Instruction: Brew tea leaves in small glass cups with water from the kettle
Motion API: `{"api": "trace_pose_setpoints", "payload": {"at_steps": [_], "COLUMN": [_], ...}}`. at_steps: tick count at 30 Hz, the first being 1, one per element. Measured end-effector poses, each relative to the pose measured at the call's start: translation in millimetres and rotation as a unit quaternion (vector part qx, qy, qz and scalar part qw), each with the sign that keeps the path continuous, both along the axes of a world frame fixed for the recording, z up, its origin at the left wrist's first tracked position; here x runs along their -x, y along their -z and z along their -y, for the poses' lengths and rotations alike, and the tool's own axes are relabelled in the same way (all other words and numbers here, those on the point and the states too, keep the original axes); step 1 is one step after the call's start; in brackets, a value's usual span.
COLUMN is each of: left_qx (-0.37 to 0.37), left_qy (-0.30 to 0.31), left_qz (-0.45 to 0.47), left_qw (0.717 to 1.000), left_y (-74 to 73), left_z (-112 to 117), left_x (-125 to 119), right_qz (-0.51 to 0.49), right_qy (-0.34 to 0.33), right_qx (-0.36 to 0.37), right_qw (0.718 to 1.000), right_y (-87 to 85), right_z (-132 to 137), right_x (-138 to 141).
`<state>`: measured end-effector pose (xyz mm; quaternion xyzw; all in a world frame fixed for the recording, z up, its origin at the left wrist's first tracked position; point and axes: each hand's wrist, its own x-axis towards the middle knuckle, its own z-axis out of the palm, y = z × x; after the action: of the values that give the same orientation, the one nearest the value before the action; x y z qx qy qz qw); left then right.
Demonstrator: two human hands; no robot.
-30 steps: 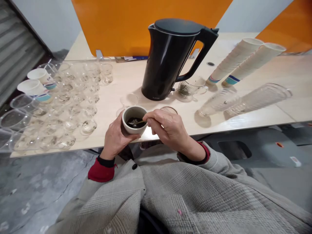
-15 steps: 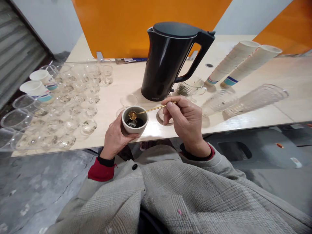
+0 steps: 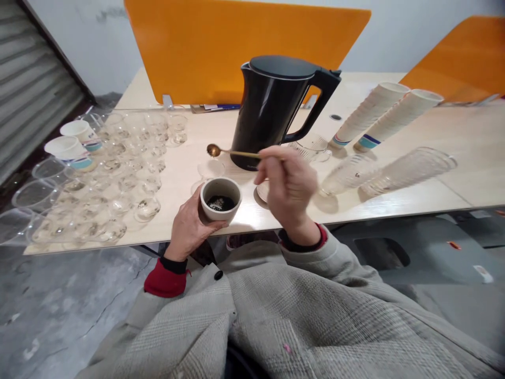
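My left hand (image 3: 190, 223) is wrapped round a small light-grey cup (image 3: 221, 215) near the table's front edge. Dark loose bits that look like tea leaves (image 3: 221, 203), with some paler specks, lie in its bottom. A long-handled gold spoon (image 3: 240, 153) is pinched in my right hand (image 3: 290, 187), which is slightly blurred. The spoon's bowl hangs above and behind the cup, over a clear plastic cup (image 3: 211, 168). I cannot make out what the spoon carries. Behind my right hand sits a small round lid or dish (image 3: 262, 192), partly covered by it.
A black electric kettle (image 3: 268, 108) stands behind the cup. Clear plastic cups (image 3: 148, 208) with dark bits inside crowd the left, beside two paper cups (image 3: 69, 150). Right are a glass cup (image 3: 310, 145), leaning paper cup stacks (image 3: 394, 118) and clear cup stacks (image 3: 410, 171). Orange partitions (image 3: 197, 58) rise behind.
My right hand has lifted the spoon out of the grey cup, up and away from me. My left hand still holds the cup, and the camera view has shifted slightly.
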<state>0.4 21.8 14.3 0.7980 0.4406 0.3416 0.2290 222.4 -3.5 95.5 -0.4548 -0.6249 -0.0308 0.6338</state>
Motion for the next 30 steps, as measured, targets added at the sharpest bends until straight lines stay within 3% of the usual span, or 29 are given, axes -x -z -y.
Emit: {"api": "trace_pose_setpoints", "payload": {"at_steps": [4,7,11,15,18,24,27,30], "left_qx": [-0.004,-0.005,-0.003,0.000,-0.001,-0.010,-0.012,-0.010], "left_qy": [-0.001,-0.001,0.000,0.003,-0.002,0.001,0.000,-0.004], "left_qz": [-0.003,-0.002,-0.002,-0.003,-0.007,-0.002,0.003,0.000], "left_qw": [1.000,1.000,1.000,1.000,1.000,1.000,1.000,1.000], "left_y": [1.8,2.6,1.4,-0.8,-1.7,-3.5,-5.0,-5.5], "left_z": [-1.1,-1.8,-2.1,-1.5,-0.9,-0.2,-0.1,-0.4], "left_x": [0.3,0.5,0.5,0.3,0.2,0.1,0.0,-0.1], "right_qz": [0.124,0.092,0.033,0.090,0.072,-0.052,-0.066,-0.037], "right_qy": [-0.053,-0.042,-0.024,-0.057,-0.059,0.037,0.119,0.228], "right_qx": [0.045,0.059,0.025,0.066,0.076,0.005,-0.071,-0.097], "right_qw": [0.990,0.993,0.999,0.992,0.993,0.998,0.988,0.968], "right_y": [16.4,17.8,13.3,15.0,14.5,-3.8,-10.5,-10.2], "right_z": [-23.7,-27.0,-19.9,-22.4,-25.7,4.7,30.7,42.4], "right_x": [0.4,-1.0,-2.5,-2.5,-2.9,-26.2,-55.7,-91.0]}}
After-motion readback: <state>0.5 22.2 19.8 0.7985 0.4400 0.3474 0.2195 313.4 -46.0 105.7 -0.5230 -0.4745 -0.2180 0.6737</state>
